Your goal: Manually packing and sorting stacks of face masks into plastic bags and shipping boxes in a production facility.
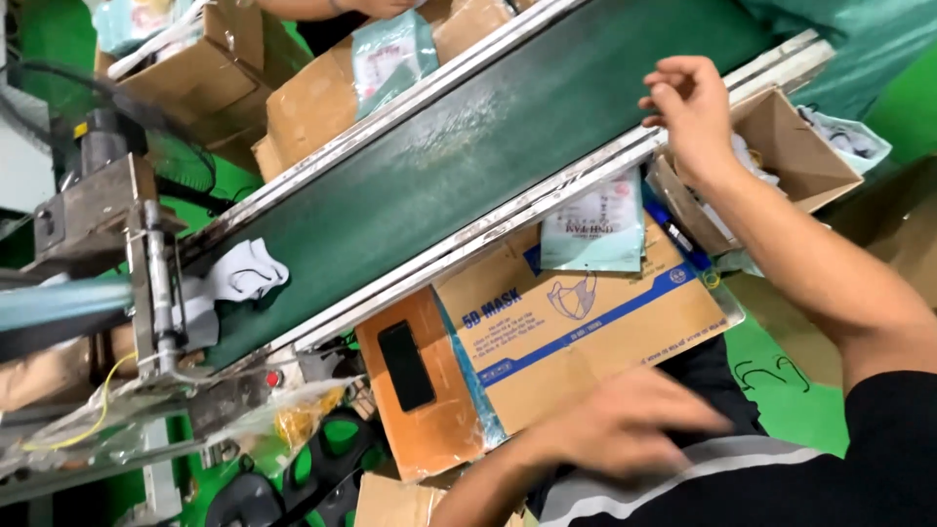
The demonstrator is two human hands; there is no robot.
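A: What is closest to the camera?

B: The left hand (625,425), low in the frame over the flat cardboard box (586,322) with blue printing. It is blurred, palm down, fingers stretched forward and loosely together; I can't tell whether it pinches anything, and nothing shows in it.

A: And on that box?

B: A black phone (406,365) lies on the plain brown flap at its left end. At the box's far edge a pale teal mask packet (593,230) stands propped against the conveyor's metal rail (508,220).

A: Where is the right hand?

B: The right hand (688,107) is further up, arm reaching across from the lower right. It sits at the rail's edge, just beside an open brown carton (791,156). Its fingers are curled inward with thumb and forefinger near each other; no object is visible between them.

A: What is on the belt?

B: The dark green belt (468,166) runs diagonally. At its lower-left end a white face mask (244,273) with ear loops lies just beside the grey metal machine (127,244).

A: Beyond the belt?

B: More cardboard boxes (312,98) with another teal packet (390,54) leaning among them, and at the top edge part of another person's arm (332,8).
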